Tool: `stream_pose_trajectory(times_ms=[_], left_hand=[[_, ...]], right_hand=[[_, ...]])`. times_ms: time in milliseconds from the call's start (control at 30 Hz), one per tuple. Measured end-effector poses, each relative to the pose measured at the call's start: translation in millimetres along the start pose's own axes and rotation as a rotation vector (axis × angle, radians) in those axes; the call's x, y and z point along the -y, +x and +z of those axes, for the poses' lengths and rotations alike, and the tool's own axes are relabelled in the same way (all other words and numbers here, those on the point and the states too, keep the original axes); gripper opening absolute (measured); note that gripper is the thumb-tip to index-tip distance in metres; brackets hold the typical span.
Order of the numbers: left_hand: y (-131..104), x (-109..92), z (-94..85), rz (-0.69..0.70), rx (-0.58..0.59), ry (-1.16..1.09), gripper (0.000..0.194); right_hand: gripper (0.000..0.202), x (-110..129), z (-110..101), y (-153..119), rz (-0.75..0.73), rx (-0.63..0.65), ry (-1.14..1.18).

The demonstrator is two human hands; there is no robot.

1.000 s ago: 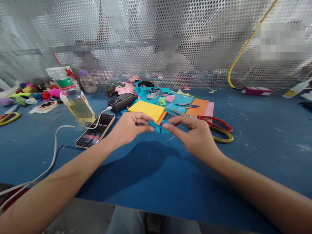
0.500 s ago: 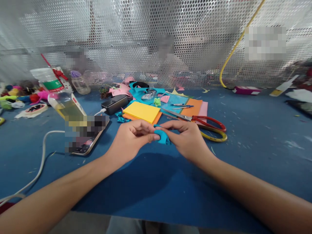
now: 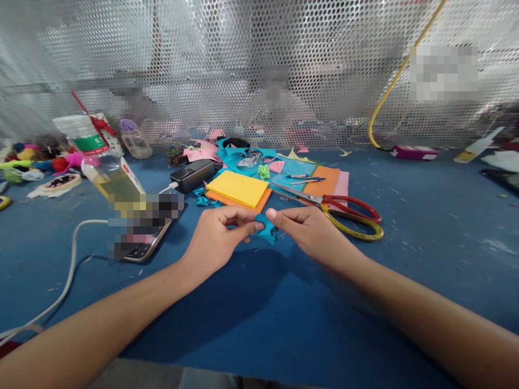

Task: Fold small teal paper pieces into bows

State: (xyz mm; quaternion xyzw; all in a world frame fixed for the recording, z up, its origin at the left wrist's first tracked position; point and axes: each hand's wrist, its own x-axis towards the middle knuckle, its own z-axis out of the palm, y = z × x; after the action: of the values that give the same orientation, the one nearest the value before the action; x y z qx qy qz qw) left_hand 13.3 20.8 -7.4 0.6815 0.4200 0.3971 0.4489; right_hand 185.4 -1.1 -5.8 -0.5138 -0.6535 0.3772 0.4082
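Note:
Between my two hands is a small folded piece of blue paper (image 3: 267, 231), curled and creased, held above the blue table. My left hand (image 3: 221, 232) pinches its left side between thumb and fingers. At its upper right edge, the thumb and curled fingers of my right hand (image 3: 314, 229) are closed on the paper; the fingertips behind it are partly hidden. Just beyond the hands lies a stack of yellow paper (image 3: 238, 186) on orange sheets. To the right rest scissors (image 3: 348, 210) with one red and one yellow handle.
At left stand a bottle of yellowish liquid (image 3: 107, 167) and a phone (image 3: 152, 240) with a white cable (image 3: 72, 265). Behind the stack are a black speaker-like box (image 3: 192, 174), blue paper scraps (image 3: 231, 156) and pens (image 3: 308, 179). A perforated metal screen (image 3: 324, 70) closes off the back.
The blue paper has turned and looks more opened out. My right thumb has shifted up to its upper edge, and my right hand has drawn slightly away from the left.

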Motion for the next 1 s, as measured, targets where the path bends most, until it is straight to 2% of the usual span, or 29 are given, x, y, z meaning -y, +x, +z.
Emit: stream_pose_trajectory(times_ms=[67, 200, 367, 667, 1000], left_hand=[[1, 0, -1.5, -0.002, -0.001, 0.064, 0.016], [1, 0, -5.5, 0.001, 0.023, 0.157, 0.019], [2, 0, -6.2, -0.053, 0.101, 0.103, 0.024], [5, 2, -7.9, -0.229, 0.201, -0.051, 0.021], [3, -1, -5.2, -0.301, 0.182, -0.080, 0.019]], right_hand=[[0.040, 0, -2, 0, 0.002, 0.023, -0.044], [0.022, -5, -4, 3, -0.038, 0.073, 0.013], [0.020, -9, -5, 5, 0.008, 0.105, 0.043], [0.020, -10, -10, 5, -0.032, 0.064, -0.066], [0.021, -7, -16, 6, -0.011, 0.232, -0.154]])
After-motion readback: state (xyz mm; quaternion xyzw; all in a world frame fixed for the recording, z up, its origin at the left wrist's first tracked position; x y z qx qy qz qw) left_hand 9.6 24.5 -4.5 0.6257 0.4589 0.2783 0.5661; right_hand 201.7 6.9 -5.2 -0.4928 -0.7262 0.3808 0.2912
